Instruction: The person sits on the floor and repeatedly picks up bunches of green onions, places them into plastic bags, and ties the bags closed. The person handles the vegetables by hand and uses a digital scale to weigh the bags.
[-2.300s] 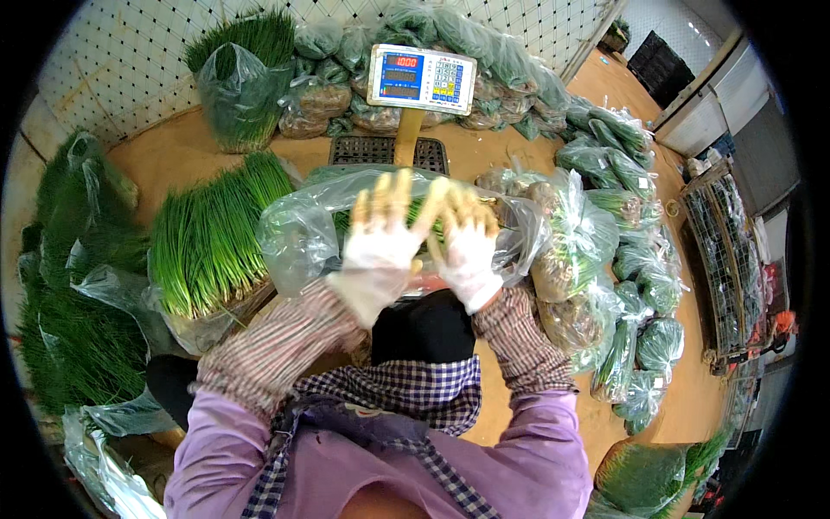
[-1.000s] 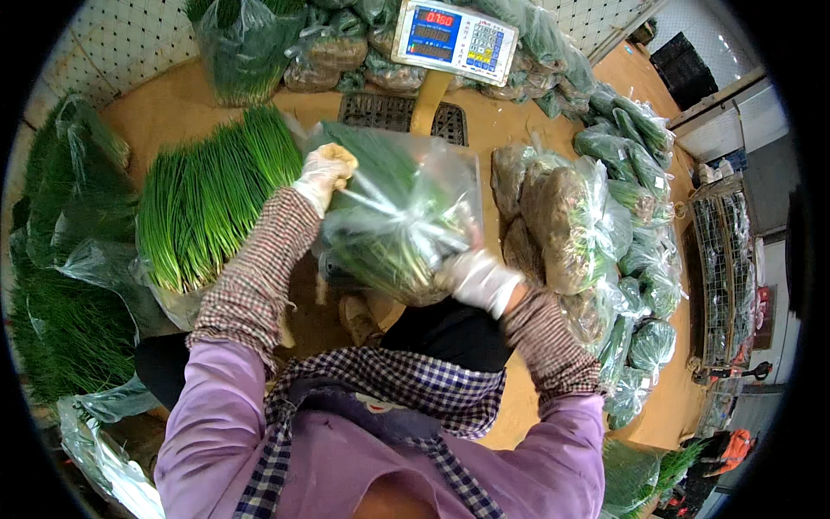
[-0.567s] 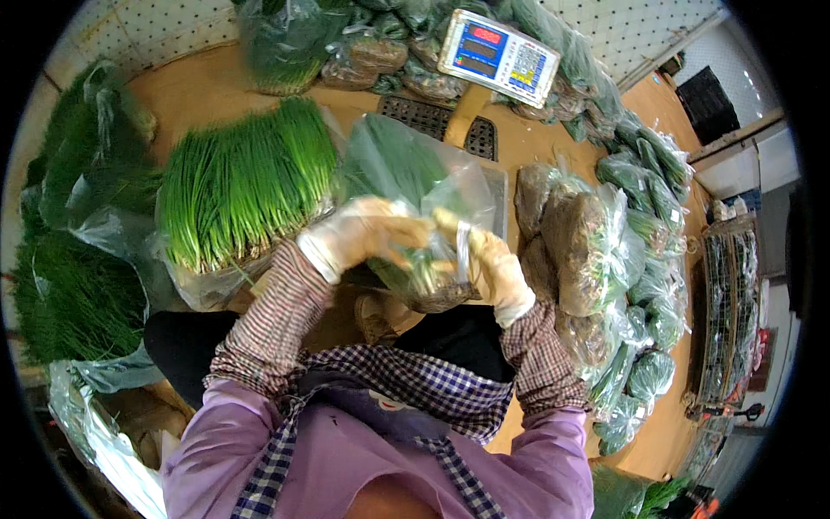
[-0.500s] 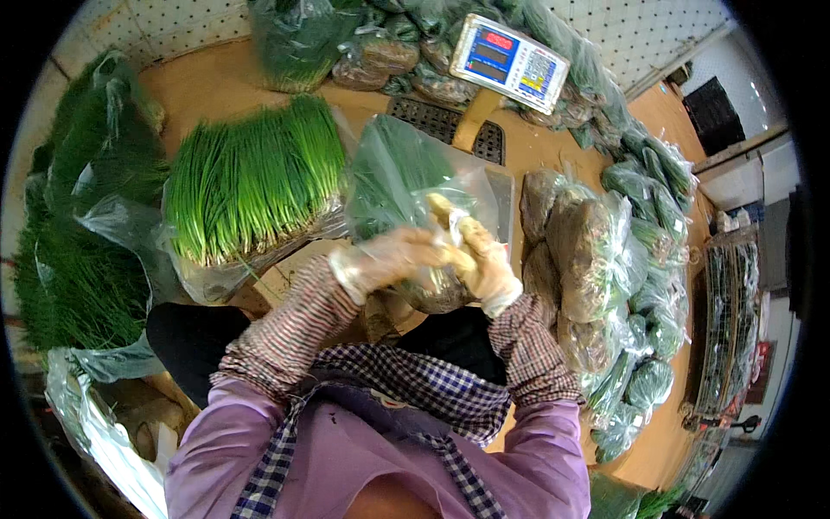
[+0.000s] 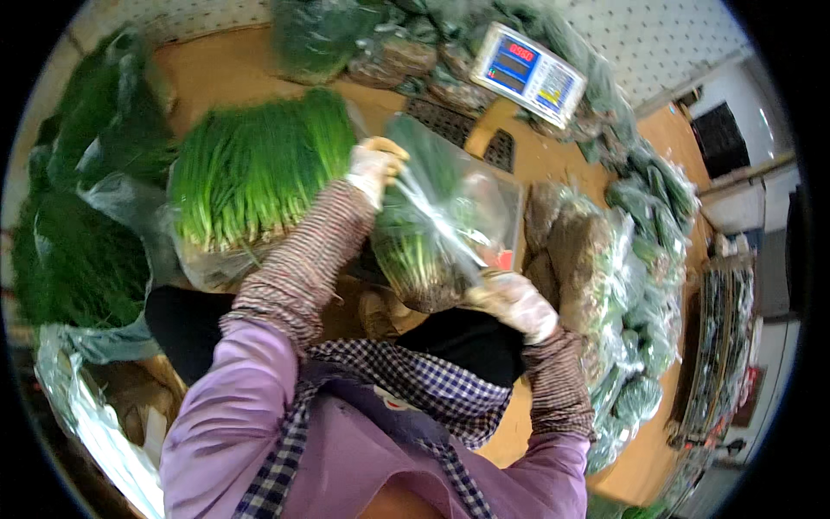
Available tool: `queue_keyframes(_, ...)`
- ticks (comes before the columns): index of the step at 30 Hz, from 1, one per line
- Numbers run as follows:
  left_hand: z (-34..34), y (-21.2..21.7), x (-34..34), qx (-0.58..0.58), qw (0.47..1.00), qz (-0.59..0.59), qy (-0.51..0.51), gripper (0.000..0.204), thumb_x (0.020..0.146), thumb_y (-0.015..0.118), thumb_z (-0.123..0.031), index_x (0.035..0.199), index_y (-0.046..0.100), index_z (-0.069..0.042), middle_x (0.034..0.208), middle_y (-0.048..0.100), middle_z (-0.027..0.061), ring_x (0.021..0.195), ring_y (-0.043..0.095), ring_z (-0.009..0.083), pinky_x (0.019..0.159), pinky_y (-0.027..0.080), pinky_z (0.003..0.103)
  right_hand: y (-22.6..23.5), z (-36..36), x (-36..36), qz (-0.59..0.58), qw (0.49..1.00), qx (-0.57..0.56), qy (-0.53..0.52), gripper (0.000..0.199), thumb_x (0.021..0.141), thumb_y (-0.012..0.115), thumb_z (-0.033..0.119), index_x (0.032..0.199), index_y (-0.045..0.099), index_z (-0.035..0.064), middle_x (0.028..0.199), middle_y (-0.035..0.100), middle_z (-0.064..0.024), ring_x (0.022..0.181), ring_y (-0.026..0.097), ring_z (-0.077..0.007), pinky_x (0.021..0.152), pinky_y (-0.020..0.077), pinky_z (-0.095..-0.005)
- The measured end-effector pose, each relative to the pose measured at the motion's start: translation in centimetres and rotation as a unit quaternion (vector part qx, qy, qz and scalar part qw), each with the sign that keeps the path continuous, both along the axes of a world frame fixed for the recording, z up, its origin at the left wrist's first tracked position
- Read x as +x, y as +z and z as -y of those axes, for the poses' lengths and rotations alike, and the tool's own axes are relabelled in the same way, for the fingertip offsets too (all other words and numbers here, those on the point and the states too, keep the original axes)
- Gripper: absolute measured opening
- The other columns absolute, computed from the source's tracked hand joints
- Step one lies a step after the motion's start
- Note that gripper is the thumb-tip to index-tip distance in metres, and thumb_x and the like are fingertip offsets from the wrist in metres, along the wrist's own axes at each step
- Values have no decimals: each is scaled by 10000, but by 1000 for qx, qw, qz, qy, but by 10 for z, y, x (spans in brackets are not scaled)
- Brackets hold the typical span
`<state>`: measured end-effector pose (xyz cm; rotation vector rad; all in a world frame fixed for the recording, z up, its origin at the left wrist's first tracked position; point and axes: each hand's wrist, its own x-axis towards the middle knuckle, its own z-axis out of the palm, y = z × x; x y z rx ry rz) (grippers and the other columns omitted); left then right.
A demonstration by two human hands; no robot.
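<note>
I hold a clear plastic bag of green chives up in front of me, roots end down. My left hand, in a thin glove, grips the bag's upper left corner next to the leaf tips. My right hand, also gloved, grips the bag's lower right end by the roots. Just left of the bag lies a thick loose bundle of chives on plastic sheeting.
An electronic scale with a black platform stands behind the bag. Several packed bags of greens are stacked along the right and back. More loose greens are heaped on the left. The brown table shows between them.
The bag was clasped by both hands close together at its lower end; now the left hand has gone up to the top corner and the right hand holds the bottom, the bag stretched between.
</note>
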<state>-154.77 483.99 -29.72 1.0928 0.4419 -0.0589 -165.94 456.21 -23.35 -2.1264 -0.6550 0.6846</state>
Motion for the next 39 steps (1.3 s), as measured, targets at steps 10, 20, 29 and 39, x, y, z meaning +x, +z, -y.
queue_keyframes(10,54,64,-105,379,802,440,-137,332,738,501,-16,1056,568,-84,942,590,102,771,563,253,744,459,313,-123,-93,43,31,942,235,-237,557,791,580,328,1211,371,29,1128,482,-130,918,496,-235,838,411,-297)
queue_keyframes(20,-134,41,-181,513,851,21,-107,630,782,537,-236,1298,271,9,1338,282,204,1215,319,281,1014,252,367,42,-152,11,-144,865,376,-300,218,714,548,-2,929,577,-20,811,601,-56,730,569,-159,694,454,-283)
queue_keyframes(29,-38,-37,-281,-295,938,83,-162,487,891,395,-364,1252,350,-39,1202,445,150,1079,457,263,933,372,394,-4,-193,-59,-222,766,531,-287,187,720,573,100,874,580,-5,840,605,-59,824,548,-145,764,417,-272)
queue_keyframes(39,-35,-31,-279,-258,944,22,-204,472,896,385,-351,1248,355,-37,1203,444,148,1073,460,259,925,379,388,0,-215,-104,-231,804,494,-236,347,774,539,36,1119,495,39,952,550,0,836,492,-92,749,408,-230)
